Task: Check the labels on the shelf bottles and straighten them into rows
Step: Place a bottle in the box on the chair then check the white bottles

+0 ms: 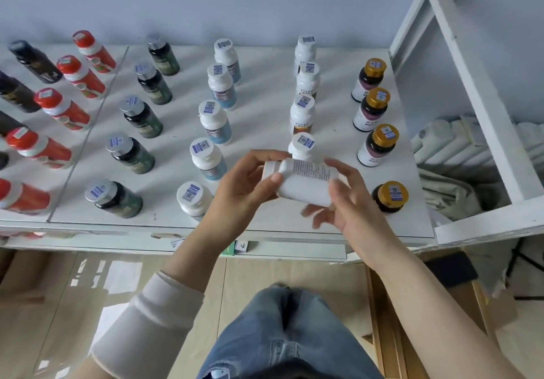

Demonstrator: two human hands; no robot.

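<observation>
White shelf (265, 104), two panels, seam (88, 131) towards the left; bottles stand upright in lines running front to back; barcode stickers on the caps that show clearly; from the left: dark bottles (34, 60) at the edge, partly cut off; red bottles (84, 79), five; dark-green bottles with silver caps (141, 116), five; white bottles with blue labels (215, 121), five; white bottles with brownish labels (301, 113), four visible; gold-capped dark bottles (371, 109), four, near the right edge; lines well apart.
</observation>
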